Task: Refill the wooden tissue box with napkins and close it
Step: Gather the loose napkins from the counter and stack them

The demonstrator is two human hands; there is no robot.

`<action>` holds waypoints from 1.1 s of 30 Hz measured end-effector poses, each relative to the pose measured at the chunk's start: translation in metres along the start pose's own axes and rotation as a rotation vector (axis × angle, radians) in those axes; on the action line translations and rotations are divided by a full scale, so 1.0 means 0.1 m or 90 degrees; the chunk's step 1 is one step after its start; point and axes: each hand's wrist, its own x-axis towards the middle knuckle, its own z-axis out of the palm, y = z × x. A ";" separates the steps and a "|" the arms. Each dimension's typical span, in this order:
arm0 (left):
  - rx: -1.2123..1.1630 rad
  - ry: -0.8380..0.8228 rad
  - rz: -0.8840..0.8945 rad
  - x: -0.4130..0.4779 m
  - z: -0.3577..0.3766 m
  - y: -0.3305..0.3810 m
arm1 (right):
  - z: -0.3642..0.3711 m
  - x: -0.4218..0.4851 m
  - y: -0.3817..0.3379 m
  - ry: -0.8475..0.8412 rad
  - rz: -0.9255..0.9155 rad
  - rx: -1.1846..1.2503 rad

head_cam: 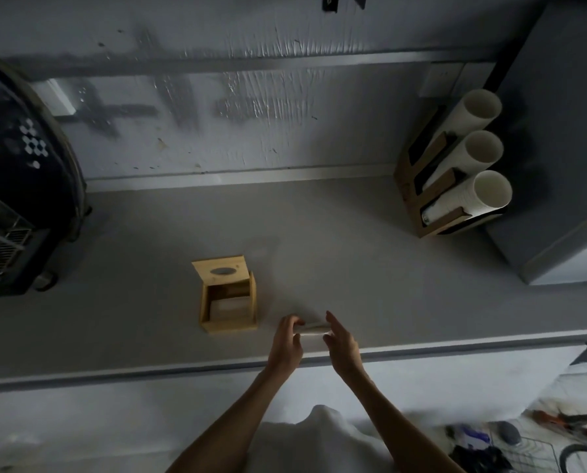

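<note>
A small wooden tissue box (pixel 228 325) stands on the grey counter (pixel 387 274), a little left of centre. Its lid (pixel 221 271), with an oval slot, is swung up at the back, so the box is open. A few pale napkins lie low inside it. Just right of the box, near the counter's front edge, a stack of white napkins (pixel 314 329) is pressed between my two hands. My left hand (pixel 286 343) grips the stack's left end. My right hand (pixel 341 343) holds its right end with the fingers stretched forward.
A wooden cup holder (pixel 422 199) with three stacks of white paper cups stands at the back right, against a grey cabinet (pixel 565 165). A dark machine (pixel 22 186) fills the left side. A wire basket (pixel 538 452) sits low at the right, below the counter.
</note>
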 end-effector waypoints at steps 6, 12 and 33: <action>-0.005 0.009 0.001 -0.01 0.03 -0.02 | 0.05 -0.04 -0.02 -0.033 -0.011 -0.004; -0.025 -0.009 -0.016 0.05 0.05 -0.04 | 0.07 -0.02 0.00 -0.035 0.006 0.035; 0.010 0.004 0.007 0.03 -0.06 -0.15 | -0.03 -0.02 0.06 0.102 0.006 0.026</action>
